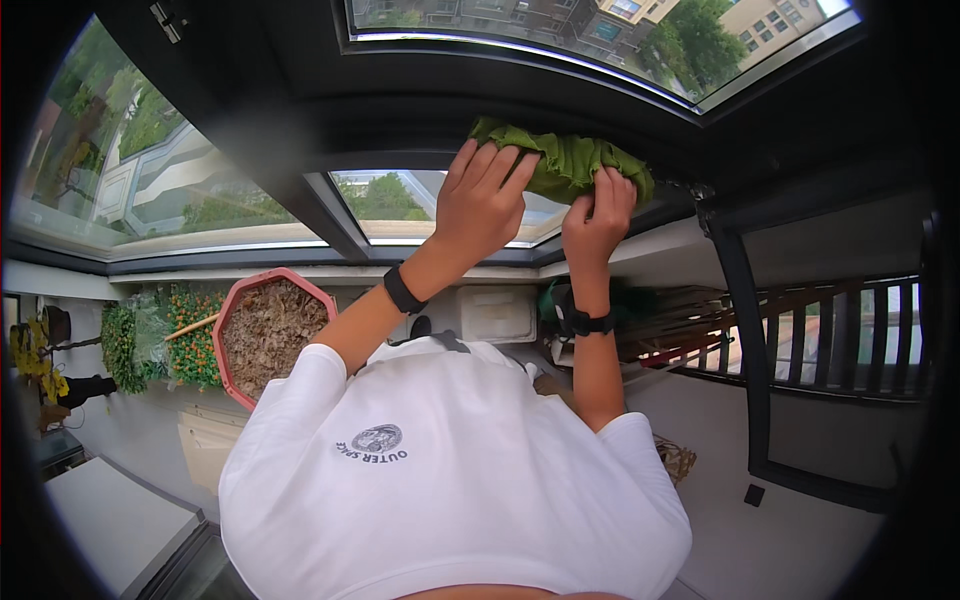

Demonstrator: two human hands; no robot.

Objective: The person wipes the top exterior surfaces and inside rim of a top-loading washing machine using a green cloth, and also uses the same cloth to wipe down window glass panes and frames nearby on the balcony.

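A bunched green cloth (pixel 566 161) lies against the dark window frame (pixel 405 127), between the upper pane and the lower pane. My left hand (pixel 481 196) grips the cloth's left part, fingertips pressed into its folds. At the cloth's right end, my right hand (pixel 602 210) pinches it between thumb and fingers. Black bands circle both wrists. The cloth hides the part of the frame behind it. Above is a window pane (pixel 600 45) with buildings and trees outside.
Below on the left stand a pink octagonal planter of soil (pixel 330 296) and orange-flowered plants (pixel 193 322). A white basin (pixel 497 313) is on the floor under the window. An open dark-framed casement (pixel 750 360) hangs at the right, near a metal hinge (pixel 701 193).
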